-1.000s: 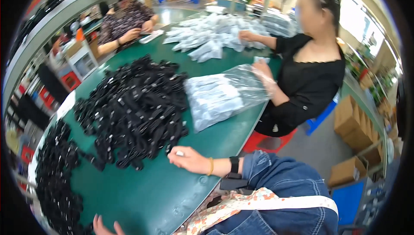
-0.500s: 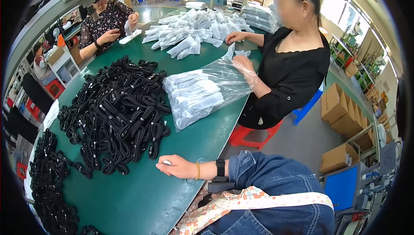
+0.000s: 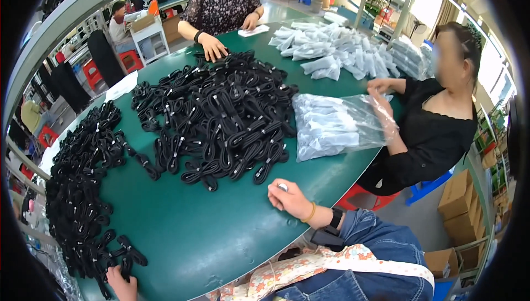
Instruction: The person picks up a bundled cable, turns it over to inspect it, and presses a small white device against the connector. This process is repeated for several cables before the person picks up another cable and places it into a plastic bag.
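Observation:
My left hand [image 3: 122, 285] is at the lower left, its fingers closed on a coiled black cable [image 3: 126, 267] at the near end of a long row of such cables [image 3: 83, 201]. Over the table's near edge, my right hand [image 3: 291, 200] is curled into a fist around a small object with a round silvery end [image 3: 283, 187]. Most of that object is hidden by the fingers. Beyond this hand lies a big heap of coiled black cables [image 3: 221, 119], each bound with a pale tie or label.
The green table [image 3: 182, 229] has a curved edge. A clear bag of white packets [image 3: 328, 127] lies right of the heap, held by a co-worker in black [image 3: 436, 146]. Loose white packets [image 3: 331, 47] lie behind. Another co-worker [image 3: 221, 8] sits across, one hand on the heap.
My view has swung left, and my left hand has come into sight at the cable row. The co-worker across has put down a white packet and reached onto the heap. My right fist stays closed.

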The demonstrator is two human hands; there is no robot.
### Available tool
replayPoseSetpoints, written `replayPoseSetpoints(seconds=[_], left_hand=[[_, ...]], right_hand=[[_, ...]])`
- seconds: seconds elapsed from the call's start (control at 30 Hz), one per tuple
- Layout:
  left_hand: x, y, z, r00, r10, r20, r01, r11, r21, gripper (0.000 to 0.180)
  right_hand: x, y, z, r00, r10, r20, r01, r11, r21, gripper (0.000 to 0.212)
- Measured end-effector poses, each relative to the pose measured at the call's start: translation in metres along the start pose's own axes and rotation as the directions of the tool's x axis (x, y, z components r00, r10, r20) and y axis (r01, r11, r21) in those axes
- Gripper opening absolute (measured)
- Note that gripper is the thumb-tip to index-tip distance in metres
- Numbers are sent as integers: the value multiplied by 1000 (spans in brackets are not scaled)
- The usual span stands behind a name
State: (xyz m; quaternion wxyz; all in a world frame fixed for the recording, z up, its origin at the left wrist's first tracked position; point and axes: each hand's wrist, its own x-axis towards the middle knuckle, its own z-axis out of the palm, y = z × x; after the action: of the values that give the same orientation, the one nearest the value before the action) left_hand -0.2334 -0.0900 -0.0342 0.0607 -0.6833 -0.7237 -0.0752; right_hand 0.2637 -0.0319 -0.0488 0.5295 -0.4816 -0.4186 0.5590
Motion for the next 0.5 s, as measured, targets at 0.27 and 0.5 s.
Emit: replayPoseSetpoints(seconds=[0.27, 0.5], left_hand=[[-6, 43, -33, 994, -104, -41, 94, 976, -198, 21], [-3, 80, -19, 996, 46, -76, -42, 997, 60, 21]], right_hand=[[-8, -42, 1, 907, 135, 398, 6, 943, -333, 20], [20, -43, 30, 864, -65, 498, 205, 951, -233, 24]])
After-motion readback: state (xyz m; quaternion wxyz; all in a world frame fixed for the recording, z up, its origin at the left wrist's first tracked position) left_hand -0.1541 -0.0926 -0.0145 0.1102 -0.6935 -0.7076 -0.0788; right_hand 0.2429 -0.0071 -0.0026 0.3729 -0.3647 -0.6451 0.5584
